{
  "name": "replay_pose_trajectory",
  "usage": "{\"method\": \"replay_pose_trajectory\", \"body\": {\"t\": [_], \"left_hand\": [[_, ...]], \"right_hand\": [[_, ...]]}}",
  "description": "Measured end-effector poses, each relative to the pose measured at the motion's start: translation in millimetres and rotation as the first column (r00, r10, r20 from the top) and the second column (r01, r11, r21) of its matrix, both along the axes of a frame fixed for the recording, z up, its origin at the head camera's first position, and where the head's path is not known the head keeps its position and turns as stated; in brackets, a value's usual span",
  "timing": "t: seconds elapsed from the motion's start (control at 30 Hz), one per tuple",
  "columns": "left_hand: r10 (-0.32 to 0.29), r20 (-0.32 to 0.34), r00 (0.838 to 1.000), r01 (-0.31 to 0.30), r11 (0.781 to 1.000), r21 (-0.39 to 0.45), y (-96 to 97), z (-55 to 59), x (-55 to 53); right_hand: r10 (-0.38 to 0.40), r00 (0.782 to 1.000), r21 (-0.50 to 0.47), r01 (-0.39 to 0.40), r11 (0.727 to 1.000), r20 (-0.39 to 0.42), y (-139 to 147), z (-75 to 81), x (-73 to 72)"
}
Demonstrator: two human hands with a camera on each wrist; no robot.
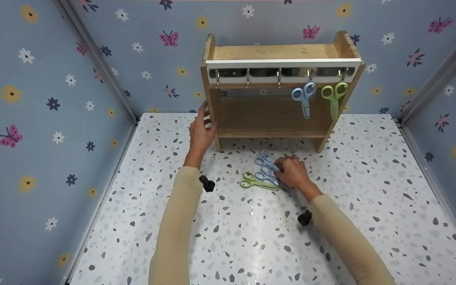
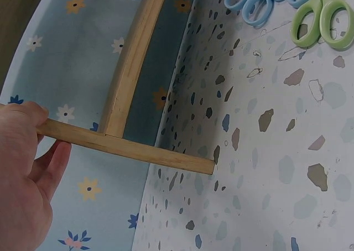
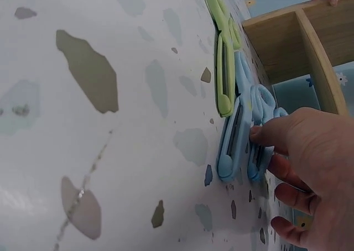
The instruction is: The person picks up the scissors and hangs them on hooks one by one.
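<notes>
My left hand [image 1: 202, 134] grips the left side panel of a wooden rack [image 1: 271, 132], with the thumb and fingers on opposite faces of the board [image 2: 127, 148]. Down on the table, my right hand [image 1: 291, 171] pinches the farther pair of blue scissors [image 3: 258, 158] between thumb and forefinger near the blades; its other fingers are loosely bent. Beside that pair lie another pair of blue scissors [image 3: 235, 137] and a pair of green scissors [image 3: 223, 68], their handles pointing toward the rack. From the rack's hooks hang blue scissors [image 1: 305, 103] and green scissors [image 1: 334, 105].
A white rail [image 1: 283, 63] with several metal hooks runs across the rack's top; the three hooks on the left hold nothing. The speckled white table [image 1: 251, 245] is bounded by flower-patterned walls [image 1: 34, 138] at the back and both sides.
</notes>
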State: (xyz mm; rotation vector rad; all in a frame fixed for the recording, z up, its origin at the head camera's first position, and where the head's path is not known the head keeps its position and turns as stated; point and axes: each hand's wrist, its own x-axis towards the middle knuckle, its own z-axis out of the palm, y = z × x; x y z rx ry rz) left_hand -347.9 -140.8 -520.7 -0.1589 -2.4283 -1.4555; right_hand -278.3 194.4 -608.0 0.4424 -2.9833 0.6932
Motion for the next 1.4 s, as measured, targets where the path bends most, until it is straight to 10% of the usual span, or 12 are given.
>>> {"method": "replay_pose_trajectory", "body": {"t": [1.4], "left_hand": [[-0.001,-0.022,1.0,0.001,1.0,-0.009,-0.6,1.6,1.3]], "right_hand": [[0.016,0.999,-0.058,-0.019,0.998,-0.041,0.4,-4.2,-0.5]]}}
